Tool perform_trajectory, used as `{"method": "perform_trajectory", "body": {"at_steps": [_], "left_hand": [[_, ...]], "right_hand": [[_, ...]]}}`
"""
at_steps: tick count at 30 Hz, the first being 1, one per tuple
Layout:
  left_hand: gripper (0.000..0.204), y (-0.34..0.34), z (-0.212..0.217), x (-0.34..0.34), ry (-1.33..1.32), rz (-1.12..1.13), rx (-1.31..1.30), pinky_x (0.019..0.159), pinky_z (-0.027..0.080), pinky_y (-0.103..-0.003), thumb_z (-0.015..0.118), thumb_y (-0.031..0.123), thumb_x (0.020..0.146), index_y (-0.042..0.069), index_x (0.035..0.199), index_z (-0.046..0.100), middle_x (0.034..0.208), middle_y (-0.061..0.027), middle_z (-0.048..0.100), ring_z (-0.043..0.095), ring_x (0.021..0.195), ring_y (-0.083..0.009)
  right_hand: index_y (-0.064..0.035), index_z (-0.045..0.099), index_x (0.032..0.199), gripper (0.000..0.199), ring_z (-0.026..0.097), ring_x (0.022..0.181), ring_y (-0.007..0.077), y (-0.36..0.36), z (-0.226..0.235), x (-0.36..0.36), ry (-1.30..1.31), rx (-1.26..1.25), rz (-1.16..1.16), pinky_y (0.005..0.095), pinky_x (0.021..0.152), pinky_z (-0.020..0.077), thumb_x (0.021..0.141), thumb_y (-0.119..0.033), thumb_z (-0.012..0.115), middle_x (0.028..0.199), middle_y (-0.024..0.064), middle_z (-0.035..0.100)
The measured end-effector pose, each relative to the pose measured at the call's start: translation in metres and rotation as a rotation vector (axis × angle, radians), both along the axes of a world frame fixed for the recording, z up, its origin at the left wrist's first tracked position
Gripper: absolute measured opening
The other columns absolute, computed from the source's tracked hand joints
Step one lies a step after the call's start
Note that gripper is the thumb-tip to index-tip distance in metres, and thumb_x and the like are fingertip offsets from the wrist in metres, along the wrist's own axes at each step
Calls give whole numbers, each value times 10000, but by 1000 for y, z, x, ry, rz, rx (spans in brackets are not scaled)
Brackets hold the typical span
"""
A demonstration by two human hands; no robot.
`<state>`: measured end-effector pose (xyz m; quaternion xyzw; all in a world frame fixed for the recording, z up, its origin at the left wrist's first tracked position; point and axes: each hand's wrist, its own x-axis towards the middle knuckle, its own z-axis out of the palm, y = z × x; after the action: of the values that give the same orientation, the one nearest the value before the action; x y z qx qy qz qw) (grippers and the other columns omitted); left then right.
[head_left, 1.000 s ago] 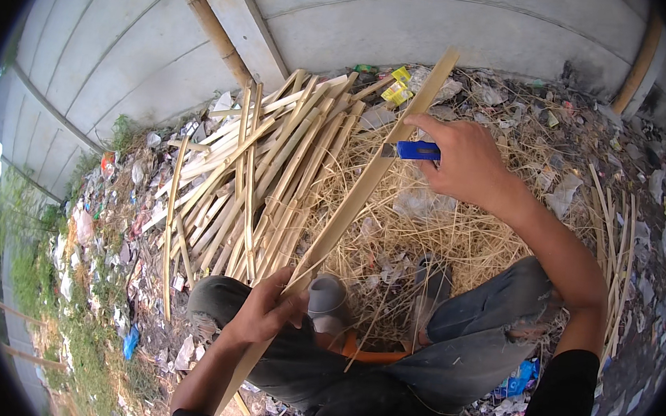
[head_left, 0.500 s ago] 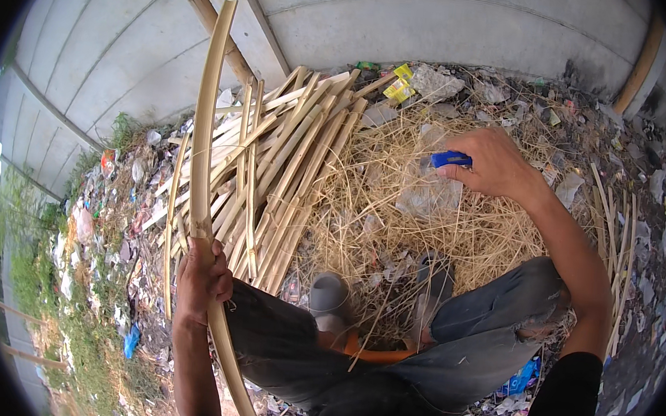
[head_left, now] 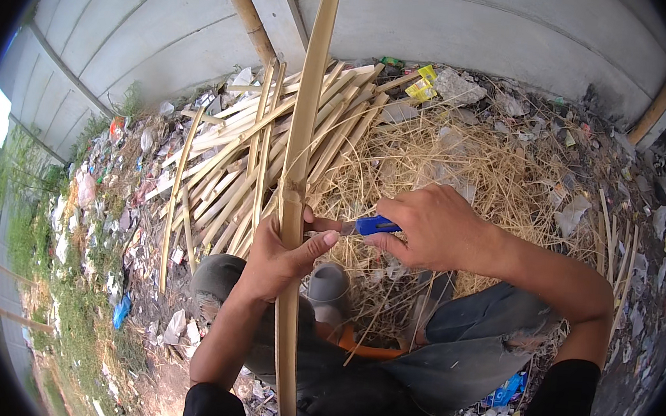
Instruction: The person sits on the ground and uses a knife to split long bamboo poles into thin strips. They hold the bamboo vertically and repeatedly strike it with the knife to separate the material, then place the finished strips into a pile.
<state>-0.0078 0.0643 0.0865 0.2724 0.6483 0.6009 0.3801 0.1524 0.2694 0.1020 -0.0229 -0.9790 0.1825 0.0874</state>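
While one left hand (head_left: 275, 262) wraps its fingers around one long strip (head_left: 302, 127), which runs from near to far a bit left of the middle, one right hand (head_left: 441, 228) grips one blue knife (head_left: 378, 226) just right of that strip, and I cannot tell if the knife's tip touches the left fingers. One big pile (head_left: 236, 144), with too many sticks to count, lies on the far left, and one small bunch (head_left: 615, 250) lies on the right. Far back is one gray wall (head_left: 456, 34) with two poles (head_left: 248, 14), one left and one right.
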Motion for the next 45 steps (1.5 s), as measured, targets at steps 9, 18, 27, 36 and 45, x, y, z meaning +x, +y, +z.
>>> {"method": "perform_trajectory", "body": {"at_steps": [9,18,27,36,45], "left_hand": [[340,6,-11,-1,16,-66,-70,556,480,-228,800,135,904,36,1091,534,847,-60,724,626,685,-66],[465,-2,-30,-10,-37,-160,26,546,466,-226,838,57,802,16,1138,520,767,-35,669,607,622,-88],[425,7,-20,2,71,-61,5,533,438,-214,831,119,862,35,1134,516,881,-51,708,575,622,-65],[373,14,-21,-2,-102,-40,-13,470,346,-193,791,124,912,48,1128,496,819,-13,668,490,547,-33],[432,12,-30,-7,-328,-8,71,445,321,-201,773,-3,843,48,1166,490,831,-62,700,497,515,-53]], "right_hand": [[-45,672,919,311,723,728,388,-11,-1,-13,-34,3,36,498,669,570,904,-356,683,751,183,699],[-40,659,915,335,703,685,377,-2,-1,-13,0,71,-141,480,620,548,914,-370,718,726,161,674],[-29,672,917,336,711,721,391,0,5,-4,-19,35,-139,500,666,555,937,-364,674,761,193,695],[-25,669,909,326,712,622,356,-13,-3,-5,37,118,-51,453,568,569,938,-350,675,656,158,670],[-50,648,893,296,701,612,322,-23,-8,-6,99,180,-61,436,569,556,919,-340,707,689,140,662]]}}
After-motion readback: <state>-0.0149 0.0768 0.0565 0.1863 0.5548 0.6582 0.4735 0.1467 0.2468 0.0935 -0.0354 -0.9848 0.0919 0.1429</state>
